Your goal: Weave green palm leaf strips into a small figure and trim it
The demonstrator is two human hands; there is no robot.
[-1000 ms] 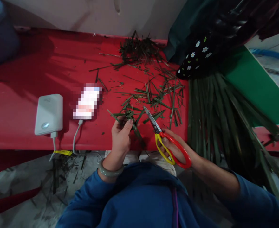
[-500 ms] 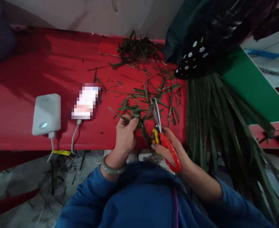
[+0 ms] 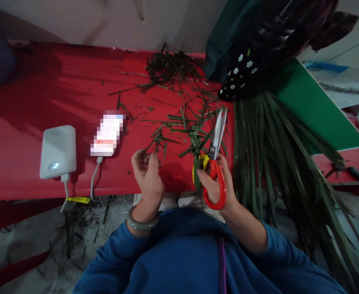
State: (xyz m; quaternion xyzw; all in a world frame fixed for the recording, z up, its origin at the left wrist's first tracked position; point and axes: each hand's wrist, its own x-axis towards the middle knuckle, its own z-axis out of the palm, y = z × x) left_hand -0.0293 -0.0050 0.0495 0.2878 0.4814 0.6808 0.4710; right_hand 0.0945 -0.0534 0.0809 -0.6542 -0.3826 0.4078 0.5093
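Note:
My right hand (image 3: 218,181) grips a pair of scissors (image 3: 216,151) with red handles. Their blades point away from me and stand slightly apart, and something yellow shows by the handles. A knotted piece of green leaf strips (image 3: 195,147) is at the same hand, with one broad strip hanging down by the thumb; how the fingers hold it is partly hidden. To the left, my left hand (image 3: 148,173), with a pale green bangle (image 3: 141,222) on its wrist, is held over the table's front edge. Its fingers are loosely curled, the thumb apart, and nothing shows in them.
Leaf scraps (image 3: 184,116) litter the red table (image 3: 84,90), with a heap (image 3: 170,67) at the back. A white power bank (image 3: 58,151) and a lit phone (image 3: 107,134) lie left, cables attached. Long leaves (image 3: 255,151) hang over the right side beside a green board (image 3: 314,114).
My left hand has let go of the knotted leaf piece and moved left. The piece is now at my right hand, and the scissors have turned more upright. The view has shifted slightly.

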